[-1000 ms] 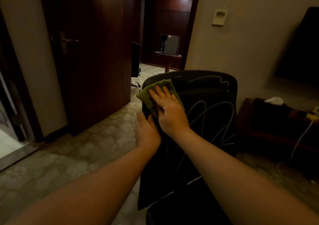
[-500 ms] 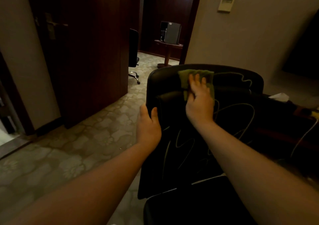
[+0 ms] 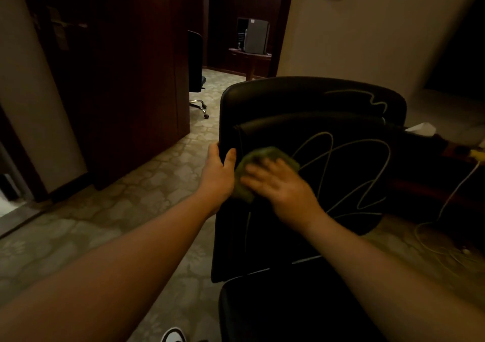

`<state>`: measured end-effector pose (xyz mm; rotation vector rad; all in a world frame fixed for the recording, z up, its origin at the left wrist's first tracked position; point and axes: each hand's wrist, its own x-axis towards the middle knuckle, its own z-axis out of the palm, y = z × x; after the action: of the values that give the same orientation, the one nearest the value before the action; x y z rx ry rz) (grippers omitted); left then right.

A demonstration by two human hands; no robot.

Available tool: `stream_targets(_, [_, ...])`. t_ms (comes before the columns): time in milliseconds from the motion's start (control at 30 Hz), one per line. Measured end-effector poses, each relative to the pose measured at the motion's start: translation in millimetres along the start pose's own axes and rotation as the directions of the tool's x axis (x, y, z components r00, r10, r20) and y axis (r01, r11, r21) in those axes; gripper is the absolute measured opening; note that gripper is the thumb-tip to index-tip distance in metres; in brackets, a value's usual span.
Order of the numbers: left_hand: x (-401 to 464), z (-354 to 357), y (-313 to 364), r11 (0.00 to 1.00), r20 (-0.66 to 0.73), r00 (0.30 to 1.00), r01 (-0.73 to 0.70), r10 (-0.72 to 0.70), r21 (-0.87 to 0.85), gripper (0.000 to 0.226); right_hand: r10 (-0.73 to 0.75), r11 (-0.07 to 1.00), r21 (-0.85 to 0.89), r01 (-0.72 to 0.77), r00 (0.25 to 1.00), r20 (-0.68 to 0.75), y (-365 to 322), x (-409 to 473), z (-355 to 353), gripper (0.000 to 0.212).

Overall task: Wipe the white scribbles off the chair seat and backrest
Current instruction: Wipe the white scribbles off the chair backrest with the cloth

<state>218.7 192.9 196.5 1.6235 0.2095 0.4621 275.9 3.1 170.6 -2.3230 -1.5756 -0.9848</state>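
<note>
Pressing one green cloth (image 3: 265, 158) flat-fingered, the right hand (image 3: 282, 187) rubs the backrest (image 3: 309, 100); the left hand's (image 3: 217, 171) grip clasps its edge.

Two hands (image 3: 219, 170) (image 3: 282, 185); one cloth (image 3: 242, 188); two chairs (image 3: 301, 100) (image 3: 195, 61).

One head cam, wide-angle, worn by the person, looking fwd and down. Close on the black chair backrest (image 3: 301, 121) at centre-right, both forearms reaching in from the near edge; carpeted floor (image 3: 131, 205) left, doorway far.

Right hand (image 3: 282, 184) blurred — (cloth (image 3: 245, 181) half-hidden).
</note>
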Motion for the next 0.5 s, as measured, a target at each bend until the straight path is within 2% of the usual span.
stream_targets(33, [0.5,-0.1,0.6,1.0,0.015,1.0,0.012,-0.012,-0.015,0.017,0.12,0.993,0.002,-0.12,0.992,-0.048,9.6,19.3,-8.7,0.052])
stream_targets(100, [2.0,-1.0,0.8,0.999,0.041,0.999,0.023,-0.021,-0.045,0.016,0.381,0.924,0.056,-0.377,0.918,-0.109,23.5,56.3,-24.9,0.053])
stream_targets(167, [3.6,-2.5,-0.3,0.998,0.048,0.999,0.025,-0.023,-0.059,0.017,0.447,0.893,0.123,-0.433,0.886,-0.128,25.1,71.7,-24.0,0.051])
stream_targets(267, [5.9,-1.1,-2.2,1.0,0.012,1.0,-0.012,0.012,-0.026,0.016,0.29,0.952,0.142,-0.27,0.945,-0.149,1.8,39.6,6.9,0.056])
stream_targets(333, [8.9,0.2,-4.1,0.999,0.013,1.0,0.001,-0.001,-0.04,0.017,0.148,0.977,0.166,-0.13,0.984,-0.1,-25.7,-10.9,39.4,0.056])
stream_targets(400, [11.2,2.0,-4.3,0.997,0.036,0.999,0.033,-0.031,-0.064,0.019,-0.021,0.988,0.154,0.02,1.0,0.003,-48.2,-68.5,70.8,0.053])
stream_targets(500, [12.5,9.7,-2.4,0.997,0.034,0.999,0.04,-0.038,-0.065,0.03,-0.229,0.973,0.034,0.227,0.946,0.23,-55.3,-121.2,90.8,0.05])
